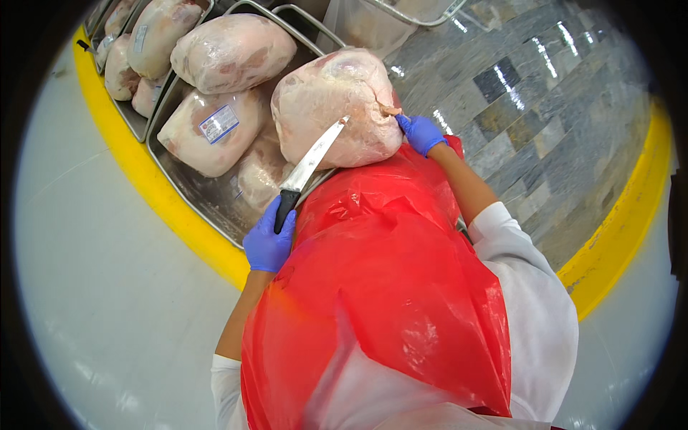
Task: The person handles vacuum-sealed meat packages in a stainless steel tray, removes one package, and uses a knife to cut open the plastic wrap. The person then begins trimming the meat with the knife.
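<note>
My left hand (pixel 268 240), in a blue glove, is closed round the black handle of a knife (pixel 315 158). The broad blade points up and to the right, its tip over a large pale ham (pixel 322 107); whether it touches the meat I cannot tell. That ham lies on top of the others at the near right end of a metal tub (pixel 193 203), just beyond my red apron (pixel 387 265). My right hand (pixel 421 133), also gloved in blue, pinches a small brownish end of the ham at its right side.
Several more film-wrapped hams lie in the tub, one with a blue-and-white label (pixel 218 123). A second metal tub of hams (pixel 138 118) stands at far left. Behind is a clear plastic-lined container (pixel 365 29) with a metal rim. Yellow edging (pixel 165 215) borders the grey tiled floor (pixel 516 122).
</note>
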The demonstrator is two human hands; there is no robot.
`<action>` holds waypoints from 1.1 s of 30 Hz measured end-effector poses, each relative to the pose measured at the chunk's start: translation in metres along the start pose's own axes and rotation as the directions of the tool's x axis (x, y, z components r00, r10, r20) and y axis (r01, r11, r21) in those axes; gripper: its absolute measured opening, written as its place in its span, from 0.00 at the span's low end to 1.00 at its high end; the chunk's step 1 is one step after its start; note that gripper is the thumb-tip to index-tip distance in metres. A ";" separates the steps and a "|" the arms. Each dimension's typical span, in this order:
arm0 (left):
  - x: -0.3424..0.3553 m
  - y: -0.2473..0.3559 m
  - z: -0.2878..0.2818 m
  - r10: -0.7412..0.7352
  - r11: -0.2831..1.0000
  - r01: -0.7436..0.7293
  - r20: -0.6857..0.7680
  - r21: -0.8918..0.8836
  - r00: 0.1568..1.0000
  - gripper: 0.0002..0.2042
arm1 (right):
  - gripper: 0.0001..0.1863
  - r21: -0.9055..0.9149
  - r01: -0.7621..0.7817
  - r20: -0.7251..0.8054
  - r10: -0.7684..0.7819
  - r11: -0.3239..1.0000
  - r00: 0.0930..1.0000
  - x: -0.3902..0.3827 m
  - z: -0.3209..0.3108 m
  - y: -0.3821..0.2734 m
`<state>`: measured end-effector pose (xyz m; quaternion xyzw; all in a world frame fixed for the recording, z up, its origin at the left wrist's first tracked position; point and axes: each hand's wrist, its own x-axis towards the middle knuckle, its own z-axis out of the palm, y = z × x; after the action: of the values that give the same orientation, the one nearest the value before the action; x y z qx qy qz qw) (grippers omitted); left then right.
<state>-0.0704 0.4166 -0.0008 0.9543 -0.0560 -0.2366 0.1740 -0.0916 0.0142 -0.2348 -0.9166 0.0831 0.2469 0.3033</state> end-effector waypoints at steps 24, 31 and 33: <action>-0.012 0.012 0.039 -0.361 0.857 0.156 -0.357 -0.492 0.861 0.21 | 0.26 -0.105 0.472 0.423 -0.391 0.875 0.817 0.004 -0.136 -0.196; -0.004 0.056 0.059 -0.554 0.753 0.233 -0.402 -0.615 0.729 0.20 | 0.23 -0.246 0.447 0.491 -0.287 0.860 0.822 0.036 -0.177 -0.127; -0.004 0.074 0.055 -0.533 0.792 0.223 -0.466 -0.568 0.707 0.20 | 0.26 -0.127 0.518 0.488 -0.402 0.846 0.775 0.036 -0.185 -0.115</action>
<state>-0.1017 0.3312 -0.0183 0.8957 0.2654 0.0431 0.3542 0.0483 -0.0045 -0.0651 -0.8585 -0.2491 0.3751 0.2455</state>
